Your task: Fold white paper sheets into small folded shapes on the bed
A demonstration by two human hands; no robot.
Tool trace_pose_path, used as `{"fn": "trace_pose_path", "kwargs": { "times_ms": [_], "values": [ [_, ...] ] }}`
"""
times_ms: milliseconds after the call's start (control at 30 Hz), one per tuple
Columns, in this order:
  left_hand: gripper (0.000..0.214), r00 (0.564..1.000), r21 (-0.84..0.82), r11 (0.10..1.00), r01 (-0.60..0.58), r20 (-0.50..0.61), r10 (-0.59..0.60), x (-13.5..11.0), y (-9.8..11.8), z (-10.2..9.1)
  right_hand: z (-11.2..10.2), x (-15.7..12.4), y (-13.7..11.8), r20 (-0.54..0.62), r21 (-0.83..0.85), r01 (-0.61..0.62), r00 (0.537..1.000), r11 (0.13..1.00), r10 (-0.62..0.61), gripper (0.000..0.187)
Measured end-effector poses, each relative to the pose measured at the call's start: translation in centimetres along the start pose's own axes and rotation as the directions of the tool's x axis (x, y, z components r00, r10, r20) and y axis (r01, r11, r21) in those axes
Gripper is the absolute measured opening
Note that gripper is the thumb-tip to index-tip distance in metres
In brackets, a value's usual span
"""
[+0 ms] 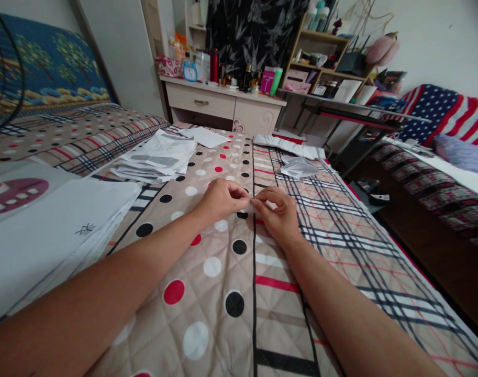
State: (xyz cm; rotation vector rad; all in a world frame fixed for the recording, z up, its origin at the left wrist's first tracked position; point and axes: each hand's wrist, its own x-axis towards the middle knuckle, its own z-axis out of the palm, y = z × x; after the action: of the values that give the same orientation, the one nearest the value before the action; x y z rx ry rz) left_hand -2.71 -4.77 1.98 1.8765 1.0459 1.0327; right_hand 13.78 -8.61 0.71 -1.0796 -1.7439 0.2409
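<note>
Over the middle of a quilted bedspread (199,314) with dots, stripes and checks, my left hand (225,199) and my right hand (278,213) meet fingertip to fingertip. Each is closed in a pinch of thumb and forefinger. A small, pale, see-through bit shows between the fingertips; it is too small to name. Beyond my right hand lie thin greyish clear packets (299,166), with a long white folded strip (289,146) behind them. Past my left hand sits an uneven stack of printed papers (156,154), and a white sheet (205,137) lies behind it.
Large white sheets (54,235) lie at the left, near my forearm, with a clear bag printed in purple. A dresser (207,102) holding bottles and a blue clock (190,70) stands beyond the bed. A shelved desk (321,99) and a dark bench are at the right.
</note>
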Motion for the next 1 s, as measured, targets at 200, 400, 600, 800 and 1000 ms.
{"fn": "trace_pose_path", "kwargs": {
  "times_ms": [200,400,600,800,1000],
  "values": [
    [0.01,0.998,-0.085,0.996,0.033,0.052,-0.029,0.4,-0.7,-0.7,-0.1,0.0,0.1,-0.029,0.088,-0.103,0.994,0.991,0.106,0.014],
    [0.01,0.993,-0.147,0.984,0.099,0.073,-0.089,0.7,-1.4,-1.1,-0.1,0.0,0.4,-0.046,0.175,-0.291,0.952,0.941,0.303,0.014],
    [0.016,0.953,-0.17,0.939,0.3,0.097,-0.287,0.8,-1.3,-1.6,0.0,0.1,0.7,0.016,0.271,-0.486,0.865,0.831,0.501,0.022],
    [0.018,0.95,-0.116,0.946,0.302,0.115,-0.29,0.9,-1.6,-1.8,-0.1,-0.1,1.4,-0.006,0.001,-0.472,0.882,0.882,0.472,0.027],
    [0.011,0.993,0.158,0.982,0.099,0.051,-0.108,1.3,-2.4,-1.2,-0.1,0.3,1.1,-0.044,-0.327,-0.481,0.867,0.813,0.496,0.026]
  ]
}}
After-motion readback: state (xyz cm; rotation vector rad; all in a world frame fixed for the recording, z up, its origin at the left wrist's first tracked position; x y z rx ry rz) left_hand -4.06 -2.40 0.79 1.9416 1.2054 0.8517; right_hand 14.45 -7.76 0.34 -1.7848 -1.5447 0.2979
